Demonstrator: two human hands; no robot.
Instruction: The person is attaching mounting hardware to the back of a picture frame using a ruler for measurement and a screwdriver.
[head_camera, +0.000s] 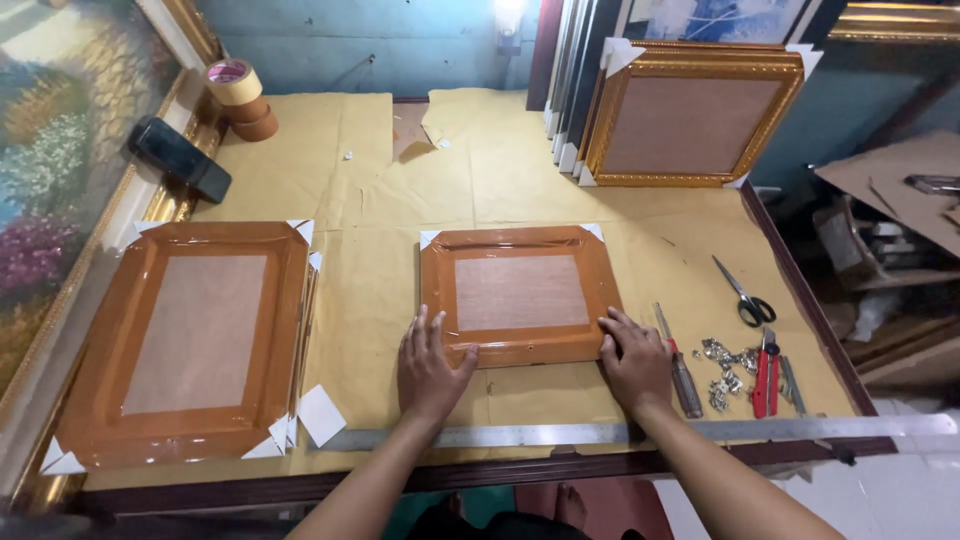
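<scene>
Two taped picture frames are seen lying back-up on the tan paper-covered worktable (370, 170): a small rectangular frame wrapped in glossy brown packing tape (518, 296), at the table's middle near the front edge, and a larger brown-taped frame (190, 340) at the left, well apart from it. A third frame, gold and ornate with a brown backing board (692, 118), is leaned upright at the back right against a stack of other frames. Two hands are counted. The left hand (430, 368) is laid flat, fingers spread, on the small frame's lower left edge; the right hand (634, 356) is pressed on its lower right corner, fingers bent over the edge. Nothing is grasped by either hand; both are open and only resting on the frame. The small frame is shown with a pale brown board panel at its centre, shiny tape all round, and white cardboard protectors at its two upper corners. Two rolls of tan tape (243, 98) are stacked at the back left beside one black oblong device (180, 158). At the right, one pair of scissors (745, 293), one screwdriver with a dark handle (680, 365), one red-handled plier tool (765, 372) and a small heap of metal clips (725, 372) are noted. One long steel ruler (620, 432) is laid along the front edge.
</scene>
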